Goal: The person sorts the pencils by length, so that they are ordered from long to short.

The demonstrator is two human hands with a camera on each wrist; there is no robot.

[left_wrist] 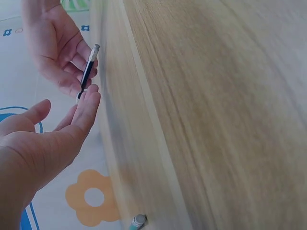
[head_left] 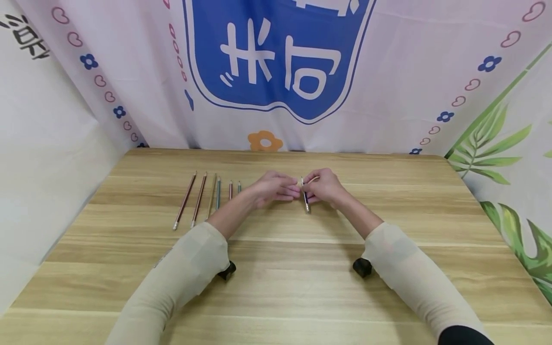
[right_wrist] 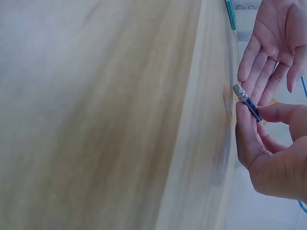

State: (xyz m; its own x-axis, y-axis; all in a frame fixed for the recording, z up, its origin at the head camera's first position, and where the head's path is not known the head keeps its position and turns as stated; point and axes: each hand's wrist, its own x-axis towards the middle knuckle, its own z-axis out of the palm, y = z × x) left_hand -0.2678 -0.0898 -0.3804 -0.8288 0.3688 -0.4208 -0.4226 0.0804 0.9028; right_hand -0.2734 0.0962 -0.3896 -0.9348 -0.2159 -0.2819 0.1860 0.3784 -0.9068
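Note:
Between thumb and fingers, my right hand (head_left: 324,186) pinches a short dark pencil (head_left: 306,203), its eraser end toward me in the head view. The pencil's eraser and metal band (right_wrist: 239,91) show clearly in the right wrist view. My left hand (head_left: 276,188) is just left of it, fingers extended and palm turned toward the pencil, fingertips right by its far end. Left of that hand, several pencils lie side by side: long red ones (head_left: 185,201), a yellowish one (head_left: 212,196), a teal one (head_left: 218,191) and shorter ones (head_left: 230,189), partly covered by my left forearm.
The wooden table (head_left: 293,287) ends at a hanging printed cloth (head_left: 146,72) along the back. A white wall (head_left: 47,158) borders the left side, and a leaf-patterned cloth (head_left: 509,191) the right. Black wrist devices (head_left: 362,267) stick out under both sleeves.

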